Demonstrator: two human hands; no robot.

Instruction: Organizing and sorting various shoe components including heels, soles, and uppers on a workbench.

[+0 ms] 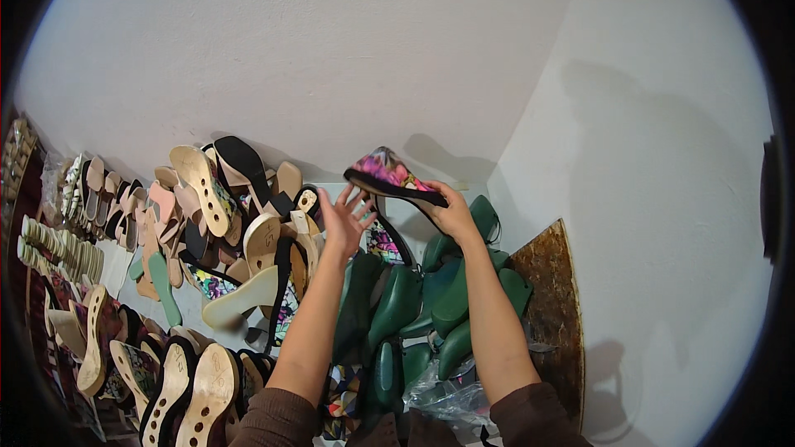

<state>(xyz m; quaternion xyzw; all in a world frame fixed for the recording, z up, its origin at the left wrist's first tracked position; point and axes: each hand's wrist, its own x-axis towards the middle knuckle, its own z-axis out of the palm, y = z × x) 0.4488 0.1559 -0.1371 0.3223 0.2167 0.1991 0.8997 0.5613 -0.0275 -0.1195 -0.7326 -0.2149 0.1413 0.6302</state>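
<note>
My right hand point(455, 212) grips a wedge shoe sole point(389, 170) by its thin end, fingers closed round it. The wedge's side is covered in a pink, purple and black floral pattern, and its thick end points left, raised above the pile. My left hand point(345, 219) is just below that thick end, fingers spread; whether a fingertip touches the wedge is hard to tell. Beneath my hands lie several green shoe lasts point(396, 302). Another floral wedge point(385, 242) rests behind my left hand, partly hidden by it.
Many wooden-topped wedge soles point(214, 389) and flat insoles point(166, 285) crowd the left side. A black-soled heeled shoe point(240, 164) lies against the back wall point(331, 58). At right stands a worn brown board point(553, 306). Clear plastic wrap point(447, 393) lies near me.
</note>
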